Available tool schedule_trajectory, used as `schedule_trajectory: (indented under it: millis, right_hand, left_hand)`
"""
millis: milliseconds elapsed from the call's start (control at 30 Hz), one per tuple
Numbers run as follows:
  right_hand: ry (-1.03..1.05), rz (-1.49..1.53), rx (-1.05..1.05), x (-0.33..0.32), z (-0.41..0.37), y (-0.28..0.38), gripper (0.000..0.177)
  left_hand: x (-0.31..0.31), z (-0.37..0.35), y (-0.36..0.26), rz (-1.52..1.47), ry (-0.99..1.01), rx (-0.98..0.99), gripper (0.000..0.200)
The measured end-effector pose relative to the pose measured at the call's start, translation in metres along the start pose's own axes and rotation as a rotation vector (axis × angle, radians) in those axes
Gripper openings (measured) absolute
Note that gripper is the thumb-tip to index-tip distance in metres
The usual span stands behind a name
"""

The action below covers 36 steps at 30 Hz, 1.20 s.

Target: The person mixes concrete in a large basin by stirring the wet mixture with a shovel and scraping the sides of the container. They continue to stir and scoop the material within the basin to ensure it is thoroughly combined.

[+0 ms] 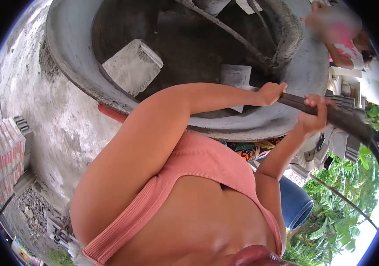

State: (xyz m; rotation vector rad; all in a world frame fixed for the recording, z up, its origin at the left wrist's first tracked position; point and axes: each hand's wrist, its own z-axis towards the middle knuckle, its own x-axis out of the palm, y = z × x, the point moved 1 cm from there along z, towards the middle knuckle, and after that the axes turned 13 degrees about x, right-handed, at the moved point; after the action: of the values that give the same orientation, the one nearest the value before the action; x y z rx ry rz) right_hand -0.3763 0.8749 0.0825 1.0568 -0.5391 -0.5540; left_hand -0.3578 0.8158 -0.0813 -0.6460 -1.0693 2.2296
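Observation:
Both my hands grip the long dark handle (353, 126) of what looks like a shovel. My left hand (271, 93) is wrapped around it nearer the working end, over the rim side of a large round cement-caked mixing drum (72, 48). My right hand (315, 114) is closed around it farther back, outside the drum. A flat grey blade (236, 75) lies inside the drum in line with the handle; my left hand partly hides where they join. Inside the drum are a pale, cement-coated flat block (132, 66) and a slanting bar (225, 29).
Another person (342, 42) is close to the drum at upper right. Stacked blocks (3, 155) stand at far left, beside gravel (39, 213). A blue barrel (293, 201) is at my right, with green plants (331, 208) beyond. More grey blocks (342, 102) are piled at right.

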Motion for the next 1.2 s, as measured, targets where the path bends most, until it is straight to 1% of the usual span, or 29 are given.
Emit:
schedule_trajectory:
  millis: [33,100,133,167,200,233,267,300,333,367,433,467,533,567,633,700,733,767,800,833,867,900,933,967,1033,1067,1100,1167,1200]
  right_hand:
    - [0.003,-0.006,0.019,-0.007,0.002,0.002,0.008]
    - [0.288,0.030,-0.060,-0.013,0.005,0.011,0.009]
    - [0.287,0.025,-0.048,-0.015,0.004,0.015,0.009]
    - [0.436,-0.002,-0.107,-0.015,0.003,0.019,0.012]
    - [0.586,-0.028,-0.166,-0.017,0.001,0.025,0.015]
    - [0.676,-0.050,-0.199,-0.018,0.001,0.030,0.019]
    - [0.682,-0.092,-0.261,-0.019,-0.001,0.035,0.021]
    - [0.688,-0.134,-0.322,-0.020,-0.005,0.041,0.025]
    - [0.609,-0.074,-0.412,-0.032,-0.006,0.049,0.030]
    - [0.524,-0.016,-0.502,-0.045,-0.012,0.061,0.036]
    - [0.311,0.118,-0.400,-0.054,-0.030,0.106,0.047]
    - [0.305,0.111,-0.398,-0.057,-0.037,0.114,0.047]
    - [0.275,0.144,-0.453,-0.058,-0.044,0.123,0.050]
    - [0.277,0.144,-0.454,-0.058,-0.047,0.121,0.050]
    - [0.443,0.128,-0.398,-0.056,-0.058,0.110,0.048]
    - [0.378,0.088,-0.422,-0.039,-0.069,0.093,0.046]
    - [0.337,0.173,-0.414,-0.025,-0.074,0.082,0.046]
    - [0.380,0.239,-0.357,-0.026,-0.077,0.079,0.047]
    - [0.419,0.307,-0.297,-0.027,-0.080,0.076,0.049]
    - [0.409,0.305,-0.293,-0.031,-0.082,0.073,0.049]
    - [0.462,0.263,-0.205,-0.033,-0.083,0.068,0.050]
    - [0.517,0.223,-0.113,-0.034,-0.082,0.060,0.051]
    - [0.561,0.224,-0.145,-0.035,-0.079,0.050,0.053]
    - [0.557,0.226,-0.138,-0.035,-0.080,0.048,0.053]
    - [0.523,0.216,-0.172,-0.032,-0.086,0.046,0.054]
    - [0.478,0.180,-0.184,-0.029,-0.089,0.047,0.055]
    - [0.463,0.182,-0.176,-0.027,-0.093,0.049,0.055]
    - [0.376,0.129,-0.240,-0.024,-0.099,0.054,0.056]
    - [0.364,0.111,-0.259,-0.026,-0.101,0.061,0.055]
  left_hand:
    - [-0.003,0.004,-0.005,-0.006,-0.004,-0.019,0.014]
    - [0.001,0.012,-0.008,0.028,0.070,0.060,0.015]
    - [-0.001,0.015,-0.007,0.032,0.080,0.178,0.017]
    - [-0.005,0.020,-0.005,0.024,0.077,0.168,0.017]
    - [-0.010,0.025,-0.004,-0.193,0.227,0.102,0.020]
    - [-0.014,0.027,-0.004,-0.410,0.375,0.035,0.024]
    - [-0.017,0.025,-0.009,-0.418,0.371,0.028,0.024]
    - [-0.016,0.022,-0.015,-0.308,0.272,0.036,0.028]
    - [-0.018,0.018,-0.019,-0.194,0.176,0.045,0.033]
    - [-0.018,0.014,-0.017,-0.198,0.180,0.038,0.033]
    - [-0.015,0.005,-0.006,-0.014,0.212,-0.043,0.035]
    - [-0.014,0.000,0.000,-0.021,0.218,-0.043,0.035]
    - [-0.019,-0.006,0.014,0.127,0.167,0.030,0.027]
    - [-0.025,-0.006,0.020,0.127,0.165,0.031,0.027]
    - [-0.039,-0.006,0.031,0.237,0.037,0.371,0.021]
    - [-0.059,-0.001,0.042,0.340,0.030,0.436,0.015]
    - [-0.069,0.000,0.046,0.245,-0.018,0.427,0.013]
    - [-0.072,0.001,0.055,0.271,-0.116,0.492,0.015]
    - [-0.075,0.000,0.068,0.223,-0.133,0.468,0.017]
    - [-0.077,0.000,0.080,0.176,-0.149,0.443,0.018]
    - [-0.077,0.001,0.089,0.171,-0.142,0.438,0.018]
    - [-0.077,0.001,0.096,0.210,-0.051,0.393,0.019]
    - [-0.076,0.000,0.104,0.247,0.041,0.346,0.020]
    - [-0.076,0.002,0.112,0.245,0.045,0.338,0.020]
    - [-0.074,0.005,0.126,0.315,0.242,0.297,0.029]
    - [-0.077,0.008,0.126,0.193,0.293,0.102,0.032]
    - [-0.082,0.007,0.114,0.143,0.299,0.022,0.034]
    - [-0.082,0.001,0.098,0.058,0.239,-0.047,0.033]
    - [-0.079,-0.002,0.092,0.061,0.240,-0.045,0.033]
